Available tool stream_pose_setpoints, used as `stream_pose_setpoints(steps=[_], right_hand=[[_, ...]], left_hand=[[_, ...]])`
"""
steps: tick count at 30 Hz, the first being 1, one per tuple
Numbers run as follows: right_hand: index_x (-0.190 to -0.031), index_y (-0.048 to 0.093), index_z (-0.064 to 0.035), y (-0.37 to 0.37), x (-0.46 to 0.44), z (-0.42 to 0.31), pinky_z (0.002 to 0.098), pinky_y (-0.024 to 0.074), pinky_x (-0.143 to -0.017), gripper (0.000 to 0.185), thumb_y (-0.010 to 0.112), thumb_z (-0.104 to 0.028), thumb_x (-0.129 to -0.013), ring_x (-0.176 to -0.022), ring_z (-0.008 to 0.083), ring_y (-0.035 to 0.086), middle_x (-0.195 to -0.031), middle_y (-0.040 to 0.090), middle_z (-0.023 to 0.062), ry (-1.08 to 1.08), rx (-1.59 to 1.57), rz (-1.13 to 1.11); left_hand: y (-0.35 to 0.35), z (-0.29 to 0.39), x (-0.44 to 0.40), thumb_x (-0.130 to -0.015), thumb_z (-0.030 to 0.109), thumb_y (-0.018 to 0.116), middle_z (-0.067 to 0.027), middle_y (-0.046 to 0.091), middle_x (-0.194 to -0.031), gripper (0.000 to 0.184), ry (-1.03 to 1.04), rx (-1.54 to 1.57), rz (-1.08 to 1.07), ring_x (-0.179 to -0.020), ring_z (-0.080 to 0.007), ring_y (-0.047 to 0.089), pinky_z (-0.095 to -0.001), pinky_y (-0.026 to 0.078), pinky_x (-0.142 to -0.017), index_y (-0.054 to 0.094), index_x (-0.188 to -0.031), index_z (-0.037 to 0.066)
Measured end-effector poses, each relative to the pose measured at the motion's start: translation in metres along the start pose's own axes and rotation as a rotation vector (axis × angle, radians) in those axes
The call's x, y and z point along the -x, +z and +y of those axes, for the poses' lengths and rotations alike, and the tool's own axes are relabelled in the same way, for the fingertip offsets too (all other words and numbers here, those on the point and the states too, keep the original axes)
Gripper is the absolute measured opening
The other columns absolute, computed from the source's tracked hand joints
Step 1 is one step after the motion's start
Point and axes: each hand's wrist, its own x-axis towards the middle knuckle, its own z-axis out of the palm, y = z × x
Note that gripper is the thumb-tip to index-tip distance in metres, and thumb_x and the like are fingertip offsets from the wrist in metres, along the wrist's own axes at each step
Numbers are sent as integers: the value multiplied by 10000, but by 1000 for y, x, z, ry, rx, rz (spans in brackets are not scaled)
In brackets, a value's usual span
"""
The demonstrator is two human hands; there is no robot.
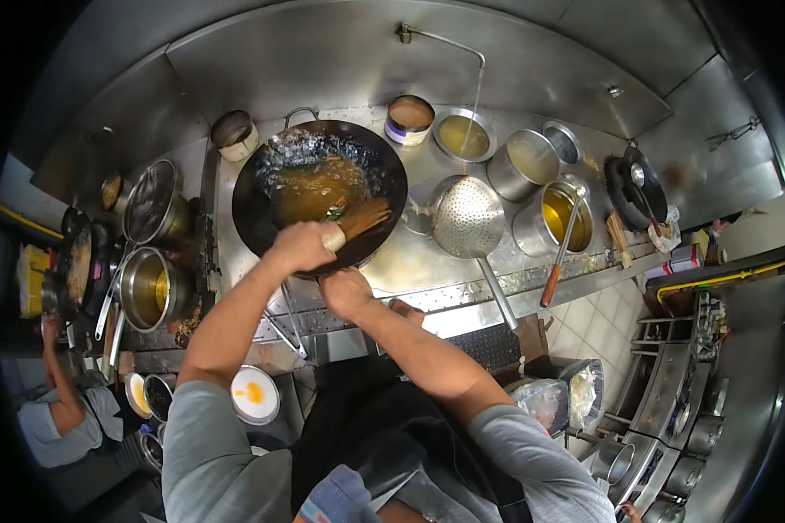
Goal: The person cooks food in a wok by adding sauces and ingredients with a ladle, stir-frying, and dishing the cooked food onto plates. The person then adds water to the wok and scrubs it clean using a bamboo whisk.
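Note:
My left hand (303, 247) is closed around a bamboo wok brush (358, 223), its bristles over the right side of the wok (389, 166). Brownish, foamy water (320, 187) with a few dark and green scraps lies in the wok. My right hand (347, 293) is closed at the wok's near rim; the part it grips is hidden under the fingers. A loop handle shows on the wok's far side.
A perforated strainer ladle (468, 218) lies to the right. Behind it, a faucet (480, 65) runs water into a round pot (465, 135). Metal pots with liquid, one holding a ladle (560, 253), stand further right. An oil pot (157, 292) stands left, near another person (61, 418).

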Motion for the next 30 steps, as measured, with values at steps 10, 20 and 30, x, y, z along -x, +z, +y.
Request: stream_pose_setpoints(steps=[10, 20, 30], right_hand=[[-921, 757, -76, -35, 7, -3, 447, 506, -916, 253, 529, -172, -868, -936, 329, 727, -953, 746, 186, 2, -65, -146], [-887, 742, -65, -30, 15, 1, 445, 506, -905, 233, 523, -137, -855, -902, 314, 732, -917, 747, 180, -32, -114, -14], [-863, 742, -61, -39, 20, 8, 446, 508, -893, 226, 533, -142, -835, -878, 315, 731, -878, 745, 171, -56, -86, -9]], left_hand=[[-33, -22, 36, -738, 360, 782, -164, 724, -1073, 647, -126, -269, -273, -1044, -353, 691, -458, 538, -914, 618, -1353, 246], [-44, -86, -78, -910, 202, 584, -171, 721, -1108, 442, -413, -467, 39, -1021, -346, 705, -477, 566, -877, 589, -1353, 212], [-60, -120, -33, -892, 213, 624, -189, 699, -1113, 501, -357, -567, -24, -1027, -373, 687, -465, 561, -894, 557, -1388, 244]])
